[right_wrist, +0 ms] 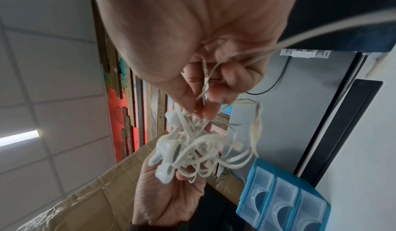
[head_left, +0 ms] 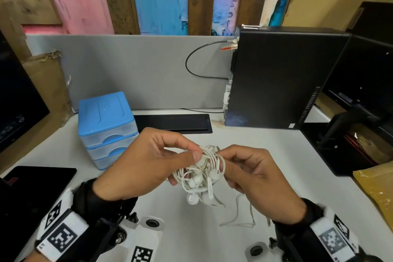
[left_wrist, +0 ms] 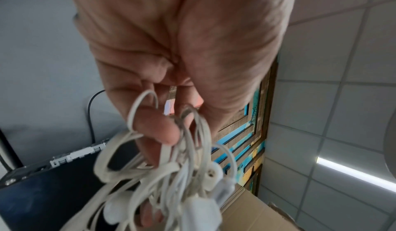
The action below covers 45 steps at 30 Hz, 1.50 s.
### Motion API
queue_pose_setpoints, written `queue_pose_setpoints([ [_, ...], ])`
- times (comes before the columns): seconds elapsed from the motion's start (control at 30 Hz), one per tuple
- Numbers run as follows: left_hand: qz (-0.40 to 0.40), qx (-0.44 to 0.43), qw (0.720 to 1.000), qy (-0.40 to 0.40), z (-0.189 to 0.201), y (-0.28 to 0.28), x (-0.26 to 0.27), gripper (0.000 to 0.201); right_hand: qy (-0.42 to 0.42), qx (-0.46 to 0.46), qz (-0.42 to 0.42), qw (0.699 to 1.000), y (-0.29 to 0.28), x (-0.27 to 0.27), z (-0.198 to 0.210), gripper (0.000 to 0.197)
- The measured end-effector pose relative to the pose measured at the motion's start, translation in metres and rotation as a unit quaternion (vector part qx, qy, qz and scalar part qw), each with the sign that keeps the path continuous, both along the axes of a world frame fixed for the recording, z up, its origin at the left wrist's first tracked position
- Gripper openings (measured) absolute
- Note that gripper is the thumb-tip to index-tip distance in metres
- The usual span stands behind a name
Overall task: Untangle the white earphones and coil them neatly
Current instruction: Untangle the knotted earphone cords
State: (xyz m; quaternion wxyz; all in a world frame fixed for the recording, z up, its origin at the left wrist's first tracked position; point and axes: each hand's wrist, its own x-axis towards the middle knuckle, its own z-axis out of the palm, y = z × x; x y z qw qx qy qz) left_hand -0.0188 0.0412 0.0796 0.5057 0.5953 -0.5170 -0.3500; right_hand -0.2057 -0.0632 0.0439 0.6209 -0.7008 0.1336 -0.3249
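White earphones (head_left: 201, 173), still a dense knot, held above the counter (head_left: 191, 229) near its front edge; left hand (head_left: 146, 161) and right hand (head_left: 253, 174) both pinch cord loops. Risk: pulling apart likely tightens the knot.

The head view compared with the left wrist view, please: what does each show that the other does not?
Only the head view shows the right hand pinching the earphones, the blue drawer unit and a cable end trailing on the desk. Only the left wrist view shows ceiling tiles. Both show the left hand gripping the tangle.
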Motion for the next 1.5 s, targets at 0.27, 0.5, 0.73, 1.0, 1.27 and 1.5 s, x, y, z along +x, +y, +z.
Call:
queue_pose_setpoints([
  [0.27,0.003,0.033,0.997,-0.067,-0.013,-0.004,-0.004,0.018,0.005,-0.113,-0.066,0.991,0.007,-0.001,-0.002,0.024],
  [0.5,-0.023,0.035,0.997,-0.066,-0.014,-0.005,-0.011,0.029,0.078,-0.272,-0.131,0.950,0.001,-0.001,-0.011,0.018],
  [0.73,-0.045,0.015,0.997,-0.066,-0.017,-0.006,-0.016,0.025,0.052,-0.220,-0.141,0.964,-0.007,-0.001,-0.012,0.004],
  [1.0,-0.037,-0.001,0.996,-0.077,-0.021,-0.009,-0.012,0.017,0.038,-0.106,-0.097,0.989,-0.017,-0.002,-0.009,0.008],
  [1.27,-0.001,0.008,0.984,-0.177,-0.021,-0.007,-0.010,0.016,0.071,-0.104,-0.079,0.989,-0.017,-0.004,-0.005,0.009],
  [1.5,0.009,0.004,0.985,-0.173,-0.019,-0.007,-0.011,0.016,0.075,-0.104,-0.056,0.990,-0.018,-0.006,-0.003,0.006],
])
